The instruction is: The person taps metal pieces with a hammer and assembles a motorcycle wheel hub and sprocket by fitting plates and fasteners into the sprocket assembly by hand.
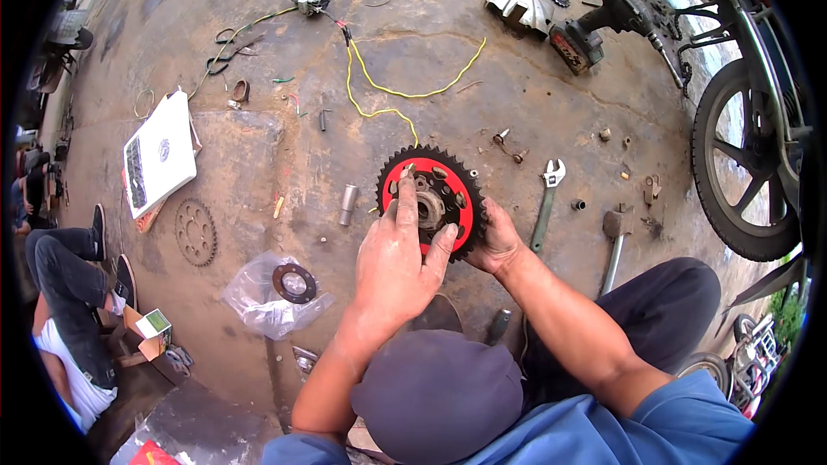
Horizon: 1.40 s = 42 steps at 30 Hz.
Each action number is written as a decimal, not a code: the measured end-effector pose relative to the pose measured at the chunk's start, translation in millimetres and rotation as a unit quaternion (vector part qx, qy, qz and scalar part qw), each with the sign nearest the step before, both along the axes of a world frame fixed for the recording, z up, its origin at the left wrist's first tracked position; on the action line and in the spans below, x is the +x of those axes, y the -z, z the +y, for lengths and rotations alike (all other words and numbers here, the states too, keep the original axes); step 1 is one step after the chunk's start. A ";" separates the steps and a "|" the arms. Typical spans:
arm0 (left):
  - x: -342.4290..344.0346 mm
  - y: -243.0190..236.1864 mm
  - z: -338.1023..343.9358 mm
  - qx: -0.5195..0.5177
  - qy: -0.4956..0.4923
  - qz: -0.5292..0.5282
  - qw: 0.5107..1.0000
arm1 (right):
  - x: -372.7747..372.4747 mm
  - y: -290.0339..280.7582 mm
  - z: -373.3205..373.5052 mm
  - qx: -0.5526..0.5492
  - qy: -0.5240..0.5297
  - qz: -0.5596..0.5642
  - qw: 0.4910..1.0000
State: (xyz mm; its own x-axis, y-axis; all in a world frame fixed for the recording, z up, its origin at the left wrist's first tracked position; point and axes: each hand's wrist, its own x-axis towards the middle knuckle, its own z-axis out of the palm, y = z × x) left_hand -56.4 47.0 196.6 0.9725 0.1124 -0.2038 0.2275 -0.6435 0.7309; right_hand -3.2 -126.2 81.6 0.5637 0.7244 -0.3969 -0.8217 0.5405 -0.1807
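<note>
A rear sprocket (469,207) with black teeth and a red face is held up in front of me, a dirty metal hub at its centre. My right hand (495,239) grips its right lower rim, the fingers partly hidden behind it. Across the face lies my left hand (398,263), index finger stretched to a small bolt end near the upper left and thumb spread apart beside the hub. The left hand's other fingers are partly hidden. Close by on the right is an adjustable wrench (545,207); to the left stands a metal sleeve (348,205).
A hammer (614,245) and a cordless impact driver (607,17) lie to the right, near a motorcycle wheel (741,164). On the left are a white box (164,155), a bare sprocket (196,232) and a plastic bag (258,306). Yellow wires (413,93) cross the floor. Another person's legs (69,284) show far left.
</note>
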 end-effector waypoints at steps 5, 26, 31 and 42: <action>1.8 -5.6 6.9 -0.016 -0.019 -0.053 0.998 | 0.7 -3.0 -10.4 0.009 0.062 0.124 0.990; 8.8 63.9 68.9 -0.102 -0.267 -0.164 0.944 | 47.5 -137.3 -89.2 -0.133 0.128 0.066 0.981; 0.4 160.9 21.0 0.118 -0.077 -0.109 0.984 | 24.8 -145.0 -107.6 -0.143 0.147 0.086 0.975; 30.4 151.5 -3.6 -0.060 -0.125 -0.064 0.988 | 6.0 -137.4 -105.7 -0.056 0.183 0.127 0.973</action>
State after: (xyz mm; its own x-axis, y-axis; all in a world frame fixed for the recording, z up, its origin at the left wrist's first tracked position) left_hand -26.0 43.4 45.1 0.9364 0.3342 -0.1069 0.2683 -0.4858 0.8319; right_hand 2.8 -231.9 219.0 0.6498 0.4374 -0.6217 -0.6029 0.7946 -0.0711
